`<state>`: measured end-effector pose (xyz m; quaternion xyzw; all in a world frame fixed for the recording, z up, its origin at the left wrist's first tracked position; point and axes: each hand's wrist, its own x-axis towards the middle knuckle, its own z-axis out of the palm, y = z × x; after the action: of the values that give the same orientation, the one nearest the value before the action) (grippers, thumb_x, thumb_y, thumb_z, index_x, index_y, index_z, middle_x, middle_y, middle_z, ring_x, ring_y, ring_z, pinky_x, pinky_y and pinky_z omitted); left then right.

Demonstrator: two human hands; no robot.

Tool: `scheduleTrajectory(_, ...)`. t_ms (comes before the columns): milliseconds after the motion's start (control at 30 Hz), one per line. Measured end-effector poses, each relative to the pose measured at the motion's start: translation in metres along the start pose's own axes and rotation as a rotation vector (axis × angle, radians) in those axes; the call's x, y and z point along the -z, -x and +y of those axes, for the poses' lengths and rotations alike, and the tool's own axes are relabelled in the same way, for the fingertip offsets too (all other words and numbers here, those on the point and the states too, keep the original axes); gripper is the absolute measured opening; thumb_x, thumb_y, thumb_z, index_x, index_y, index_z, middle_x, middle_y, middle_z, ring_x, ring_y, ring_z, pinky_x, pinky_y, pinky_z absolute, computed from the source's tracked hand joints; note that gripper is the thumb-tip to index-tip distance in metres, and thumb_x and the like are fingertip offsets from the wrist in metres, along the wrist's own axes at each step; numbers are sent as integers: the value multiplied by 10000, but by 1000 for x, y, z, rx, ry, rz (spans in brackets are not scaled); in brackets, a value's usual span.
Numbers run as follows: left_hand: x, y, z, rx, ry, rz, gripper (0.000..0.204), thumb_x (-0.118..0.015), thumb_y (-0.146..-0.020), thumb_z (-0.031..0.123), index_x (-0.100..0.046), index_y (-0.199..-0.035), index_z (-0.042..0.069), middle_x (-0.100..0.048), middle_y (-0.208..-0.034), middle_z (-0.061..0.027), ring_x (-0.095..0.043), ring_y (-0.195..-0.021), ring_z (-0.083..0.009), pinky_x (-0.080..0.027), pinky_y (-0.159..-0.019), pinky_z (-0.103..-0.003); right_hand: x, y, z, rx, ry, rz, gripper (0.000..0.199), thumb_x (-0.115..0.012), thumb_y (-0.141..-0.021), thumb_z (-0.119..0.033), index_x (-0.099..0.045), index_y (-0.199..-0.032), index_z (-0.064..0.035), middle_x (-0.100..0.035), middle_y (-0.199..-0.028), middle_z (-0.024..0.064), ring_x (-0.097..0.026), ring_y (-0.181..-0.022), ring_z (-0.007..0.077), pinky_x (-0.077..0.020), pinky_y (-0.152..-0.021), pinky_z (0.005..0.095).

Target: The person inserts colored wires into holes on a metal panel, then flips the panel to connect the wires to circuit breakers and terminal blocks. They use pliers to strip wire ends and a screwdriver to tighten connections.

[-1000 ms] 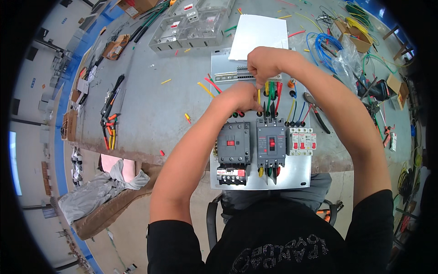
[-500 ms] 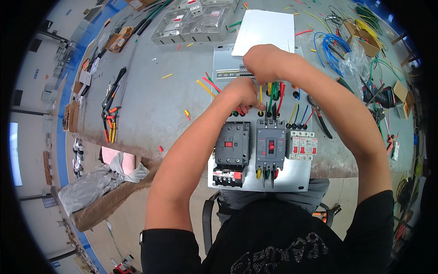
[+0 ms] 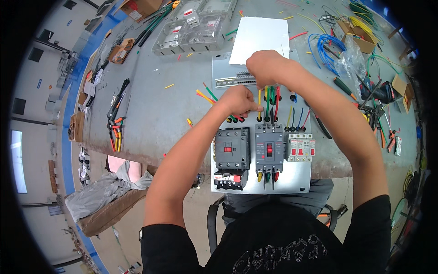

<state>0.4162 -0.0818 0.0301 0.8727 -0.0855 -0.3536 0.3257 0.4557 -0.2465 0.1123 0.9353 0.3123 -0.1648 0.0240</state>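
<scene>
A yellow wire point(image 3: 259, 97) rises from a hole in the metal mounting plate point(image 3: 292, 181). My left hand point(image 3: 240, 100) is closed, thumb and forefinger pinched at the wire's lower part. Above it, my right hand point(image 3: 266, 67) is closed around the wire's upper end, its fingertips partly hidden. Green wires point(image 3: 268, 102) and a red wire point(image 3: 277, 102) stand just right of the yellow one. Below the hands are a black contactor point(image 3: 232, 148), a grey circuit breaker point(image 3: 269, 148) and a row of small white breakers point(image 3: 300, 147). A terminal block point(image 3: 245, 76) sits on a rail beyond my left hand.
White paper point(image 3: 260, 39) lies over the plate's far end. Clear plastic boxes point(image 3: 194, 34) stand far left. Cutters with orange handles point(image 3: 116, 123) lie at left. A blue wire coil point(image 3: 329, 50), a cordless drill point(image 3: 383, 92) and a screwdriver point(image 3: 344, 86) are at right.
My left hand's outstretched forefinger has drawn back from the breaker's top to a pinch at the yellow wire. My right hand stays above it. The whole view has shifted slightly.
</scene>
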Motion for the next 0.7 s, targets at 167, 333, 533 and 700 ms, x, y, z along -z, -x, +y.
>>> scheduleTrajectory(167, -11, 1, 0, 1, -59, 128, 309, -943, -844, 255, -736, -841, 25, -759, -738, -64, -749, -619, -138, -581, -597, -304, -5, -3, -20, 90, 50, 50, 190, -847, -730, -82, -823, -909, -22, -793, -943, 170, -777, -973, 337, -635, -820, 440)
scheduleTrajectory(333, -19, -22, -40, -337, -321, 248, 233, -874, -890, 289, -792, -959, 83, -815, -843, -59, -788, -663, -184, -605, -641, -320, -8, 11, -43, 171, 53, 16, 108, -809, -722, -71, -815, -824, -35, -779, -888, 180, -766, -933, 355, -625, -822, 444)
scheduleTrajectory(533, -1, -28, -6, 111, -40, -15, 92, -771, -912, 141, -794, -936, 56, -818, -851, -91, -807, -707, -199, -640, -606, -346, -16, 36, -37, 271, -22, 76, 66, -791, -704, -43, -784, -770, -46, -764, -838, 161, -763, -853, 342, -620, -763, 452)
scheduleTrajectory(700, 0, -41, -24, 0, -174, 38, 81, -788, -844, 93, -779, -846, 13, -810, -811, -103, -792, -665, -201, -645, -579, -370, -45, 52, -51, 401, 99, 213, 55, -778, -698, -48, -767, -752, -44, -738, -801, 158, -761, -790, 317, -595, -660, 445)
